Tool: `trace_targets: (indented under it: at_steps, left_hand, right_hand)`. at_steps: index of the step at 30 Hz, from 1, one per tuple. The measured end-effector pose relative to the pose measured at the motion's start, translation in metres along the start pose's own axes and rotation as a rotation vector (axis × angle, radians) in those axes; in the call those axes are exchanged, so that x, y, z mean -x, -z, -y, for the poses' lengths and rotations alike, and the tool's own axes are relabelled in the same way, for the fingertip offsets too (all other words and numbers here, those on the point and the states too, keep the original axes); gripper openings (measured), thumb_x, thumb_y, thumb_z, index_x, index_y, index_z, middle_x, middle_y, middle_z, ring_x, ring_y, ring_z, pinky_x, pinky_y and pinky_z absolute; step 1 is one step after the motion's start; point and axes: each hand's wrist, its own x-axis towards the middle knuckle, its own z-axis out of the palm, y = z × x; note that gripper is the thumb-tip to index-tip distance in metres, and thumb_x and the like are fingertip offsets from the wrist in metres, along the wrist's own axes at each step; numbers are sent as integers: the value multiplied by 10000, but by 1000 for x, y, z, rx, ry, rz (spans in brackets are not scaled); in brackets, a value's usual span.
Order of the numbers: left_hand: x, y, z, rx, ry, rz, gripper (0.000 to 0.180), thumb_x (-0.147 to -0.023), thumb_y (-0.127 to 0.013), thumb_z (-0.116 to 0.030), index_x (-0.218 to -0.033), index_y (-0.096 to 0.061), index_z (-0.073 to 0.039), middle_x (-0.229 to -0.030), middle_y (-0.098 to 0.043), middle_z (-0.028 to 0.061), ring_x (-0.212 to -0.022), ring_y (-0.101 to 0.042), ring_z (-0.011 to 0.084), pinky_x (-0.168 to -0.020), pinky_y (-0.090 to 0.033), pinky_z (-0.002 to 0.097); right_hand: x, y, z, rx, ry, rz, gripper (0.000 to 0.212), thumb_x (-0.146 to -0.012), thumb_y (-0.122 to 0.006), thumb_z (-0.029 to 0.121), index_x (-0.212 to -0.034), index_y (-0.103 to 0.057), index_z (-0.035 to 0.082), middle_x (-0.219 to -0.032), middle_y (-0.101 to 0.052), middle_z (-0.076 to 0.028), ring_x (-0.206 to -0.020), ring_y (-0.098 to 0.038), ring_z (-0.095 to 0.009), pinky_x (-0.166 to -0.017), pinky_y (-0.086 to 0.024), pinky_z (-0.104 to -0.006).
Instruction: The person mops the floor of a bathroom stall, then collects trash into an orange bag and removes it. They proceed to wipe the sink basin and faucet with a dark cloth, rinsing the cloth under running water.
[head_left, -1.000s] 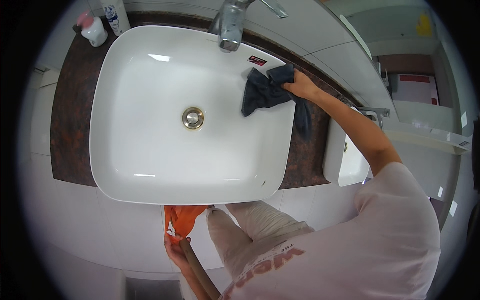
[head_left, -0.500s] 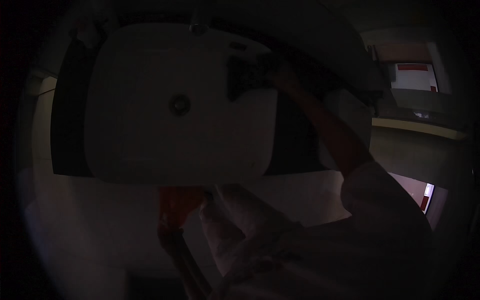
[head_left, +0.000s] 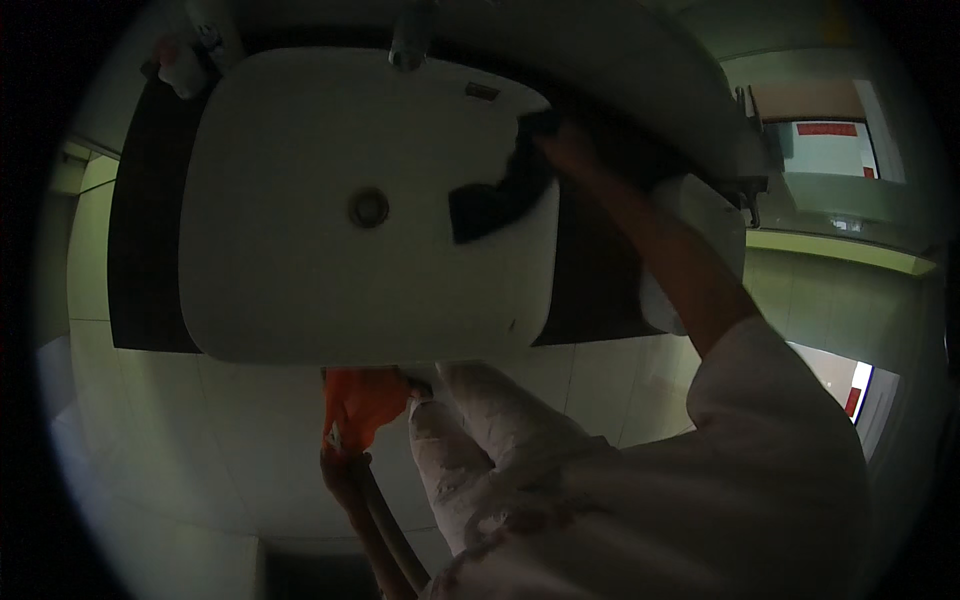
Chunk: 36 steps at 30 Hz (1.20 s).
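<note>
A white washbasin [head_left: 300, 290] with a round drain [head_left: 368, 207] fills the middle of the view. At its right back rim my right hand [head_left: 568, 150] is closed on a dark cloth [head_left: 490, 210], which hangs down onto the basin's inner side. Below the basin's front edge, to the left, my left hand [head_left: 346, 472] grips the top of a bright orange cloth [head_left: 362, 405]. The basin hides part of that cloth, and a small pale patch shows near my fingers. Dim light blurs the fingers of both hands.
A faucet [head_left: 410, 40] stands behind the basin. Bottles [head_left: 180, 68] sit at the back left corner of the dark countertop [head_left: 145, 260]. A white rounded object [head_left: 665, 290] lies right of the basin, beneath my right forearm. Pale floor tiles [head_left: 240, 440] show below.
The picture has grown brighter. The dark cloth's hanging end has swung lower and toward the basin's front, while my right hand has stayed near the rim. My left hand has barely moved.
</note>
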Motion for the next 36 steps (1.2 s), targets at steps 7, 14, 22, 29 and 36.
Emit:
trace_targets:
  at_steps: [7,14,22,29,36]
  left_hand:
    - [-6,12,-1,20,-67,210,415,-971,-475,-375,-1194,-555,-35,-992,-622,123,-712,-606,217,-605,-522,352]
    - [-16,24,5,85,-68,325,429,-979,-433,-410,-1177,-561,-51,-1027,-636,115,-713,-620,232,-583,-526,367]
    - [-18,17,34,23,-35,350,393,-948,-478,-450,-1062,-599,-94,-888,-660,92,-663,-603,234,-538,-495,356]
    - [27,-27,86,61,-64,314,405,-935,-520,-451,-1049,-596,-69,-883,-658,95,-666,-594,222,-547,-492,356]
    - [76,-117,169,45,-50,274,399,-957,-493,-415,-1105,-584,-55,-858,-643,91,-651,-598,219,-565,-509,356]
  right_hand:
    - [11,-21,9,60,48,-264,679,-855,-660,359,-1321,-434,-79,-1226,-558,-283,-1112,-578,-387,-935,-481,-473]
    - [203,-93,-10,-233,-194,82,980,-849,-663,329,-1458,-69,-159,-1503,-184,-371,-1392,-267,-477,-1139,-312,-445]
    - [263,-147,-52,-770,-179,-234,558,-879,-642,191,-1343,-421,-26,-1243,-571,-207,-1166,-546,-297,-1020,-404,-375]
    - [235,-66,-113,-550,139,-296,542,-835,-693,204,-1289,-501,-23,-1175,-623,-218,-1072,-609,-349,-928,-474,-400]
    - [195,-137,-169,17,806,-36,711,-810,-679,290,-1437,-405,98,-1515,-346,-154,-1458,-210,-327,-1151,-163,-594]
